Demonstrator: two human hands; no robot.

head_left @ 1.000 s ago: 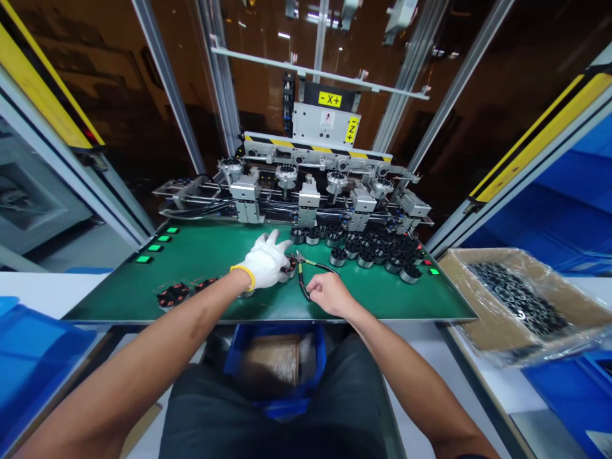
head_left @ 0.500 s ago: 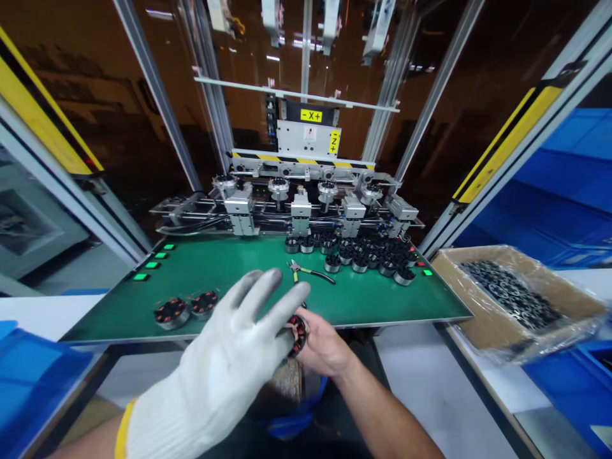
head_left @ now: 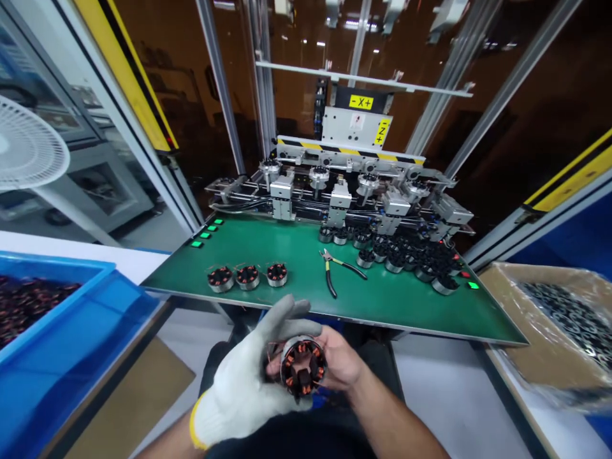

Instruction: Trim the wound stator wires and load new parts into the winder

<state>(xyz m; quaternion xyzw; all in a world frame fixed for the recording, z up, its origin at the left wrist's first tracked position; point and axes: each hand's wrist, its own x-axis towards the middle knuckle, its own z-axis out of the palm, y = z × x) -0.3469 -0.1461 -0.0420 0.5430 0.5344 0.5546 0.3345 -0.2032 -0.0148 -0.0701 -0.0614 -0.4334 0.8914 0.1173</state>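
a: how is the grip now?

b: both hands are closed around one copper-wound ring [head_left: 305, 386]. the left hand [head_left: 241, 382], which wears a white glove, supports its left side, and the bare right hand [head_left: 342, 363] supports its right side. the ring is in the air, its open face toward the head camera.

a: what could go wrong, in your opinion?

b: i think the ring could slip, if the glove slides on the metal rim while the right fingers loosen. the green table [head_left: 306, 287] ends beyond the grip, so a dropped ring would probably miss it.

a: and the wires?

b: thin wire ends [head_left: 268, 349] stand out left of the ring, near the glove. the knitted cloth may catch and bend them.

a: anything beyond the grip?

b: three wound rings [head_left: 247, 278] stand to the left, and pliers [head_left: 329, 280] lie to the right with handles spread. a low, careless reach might knock them.
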